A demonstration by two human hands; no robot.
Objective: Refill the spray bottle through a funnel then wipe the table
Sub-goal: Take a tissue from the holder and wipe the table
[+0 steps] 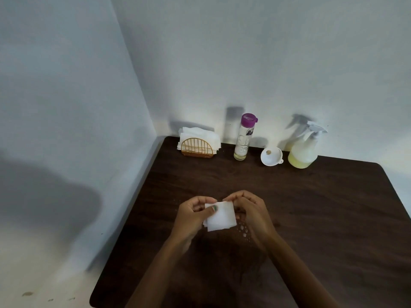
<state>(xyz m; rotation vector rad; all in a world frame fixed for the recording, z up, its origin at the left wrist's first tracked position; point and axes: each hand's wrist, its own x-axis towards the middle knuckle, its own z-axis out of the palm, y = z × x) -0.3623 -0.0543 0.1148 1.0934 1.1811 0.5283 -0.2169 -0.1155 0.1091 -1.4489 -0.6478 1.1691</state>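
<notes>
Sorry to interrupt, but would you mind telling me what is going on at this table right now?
A person holds a folded white napkin in both hands, left hand and right hand, just above the dark table. A few droplets lie on the wood beside it. At the back stand a napkin holder, a purple-capped bottle, a white funnel and the spray bottle, which holds yellowish liquid. Wiping looks about to begin.

The tabletop [311, 207] is dark matt wood grain, the napkin [221, 216] soft white paper, the funnel [271, 156] smooth white plastic, the napkin holder [196, 150] gold wire metal.
</notes>
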